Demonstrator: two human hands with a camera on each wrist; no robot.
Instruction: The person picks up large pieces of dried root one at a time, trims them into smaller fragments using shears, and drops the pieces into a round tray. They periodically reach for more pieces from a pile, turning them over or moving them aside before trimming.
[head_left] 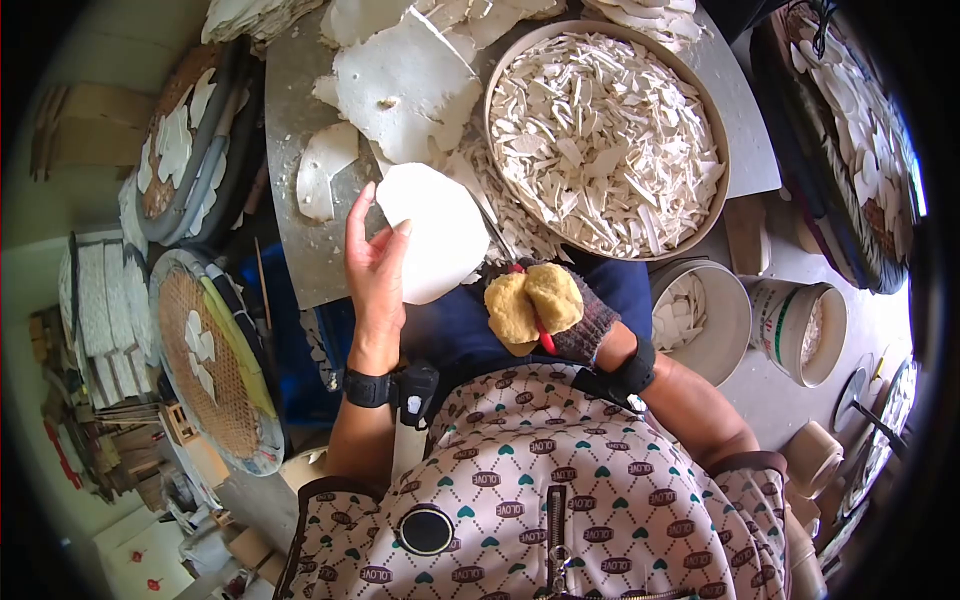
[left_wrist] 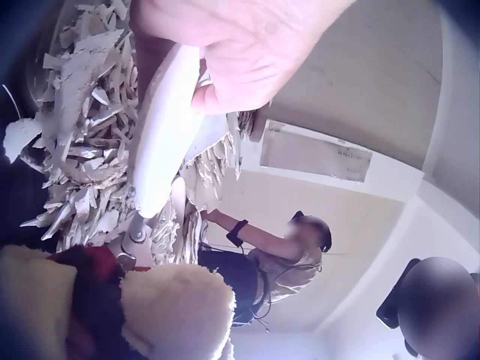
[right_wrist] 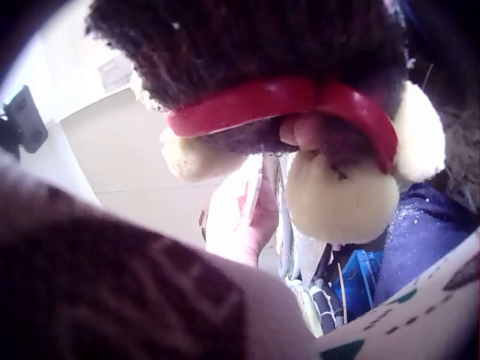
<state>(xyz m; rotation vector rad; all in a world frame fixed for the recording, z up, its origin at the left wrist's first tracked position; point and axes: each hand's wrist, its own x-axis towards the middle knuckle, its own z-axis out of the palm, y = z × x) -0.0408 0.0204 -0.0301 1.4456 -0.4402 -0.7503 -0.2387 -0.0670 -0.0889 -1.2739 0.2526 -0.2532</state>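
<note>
In the head view my left hand [head_left: 378, 268] pinches a thin white sheet with a rounded outline [head_left: 440, 240], thumb on its near face and fingers behind. My right hand [head_left: 585, 318], in a dark knitted glove, grips scissors with red handles [right_wrist: 247, 105]. Pale yellow foam pads [head_left: 515, 310] are wrapped about the handles. The left wrist view shows the scissors' metal pivot [left_wrist: 136, 234] right at the sheet's lower edge; the sheet overlaps much of the blades there. Most of the right fingers are hidden by glove and foam.
A round tray [head_left: 722, 190] heaped with white scraps stands on the metal table [head_left: 300, 240]. Larger irregular white sheets [head_left: 400, 85] lie beside it. Buckets [head_left: 720, 320] with scraps stand at right; round woven racks [head_left: 215, 370] at left. Another person [left_wrist: 277, 262] works beyond.
</note>
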